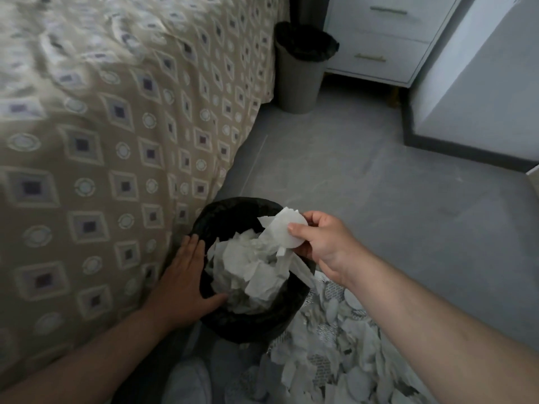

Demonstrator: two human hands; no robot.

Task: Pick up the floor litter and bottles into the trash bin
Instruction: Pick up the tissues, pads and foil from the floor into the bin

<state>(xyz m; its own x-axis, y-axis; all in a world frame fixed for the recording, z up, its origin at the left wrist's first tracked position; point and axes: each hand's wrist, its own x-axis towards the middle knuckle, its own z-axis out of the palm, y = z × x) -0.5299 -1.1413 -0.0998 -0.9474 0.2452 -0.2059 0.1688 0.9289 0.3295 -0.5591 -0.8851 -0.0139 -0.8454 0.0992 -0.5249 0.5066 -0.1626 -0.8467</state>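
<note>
A trash bin lined with a black bag (233, 325) stands on the floor beside the bed, heaped with crumpled white paper (250, 269). My right hand (323, 243) pinches a round white paper piece (287, 233) over the bin's right rim. My left hand (183, 284) lies flat on the bin's left rim, fingers spread and thumb inside, steadying it. A pile of white and printed paper scraps (341, 339) covers the floor to the right of the bin, under my right forearm. No bottles are in view.
A bed with a patterned beige cover (102, 141) fills the left side. A second grey bin with a black liner (300, 71) stands at the far end by a white drawer unit (385, 39). Grey floor (364, 176) stretches between; a wall (481, 83) stands at right. My white shoe (189, 383) is below.
</note>
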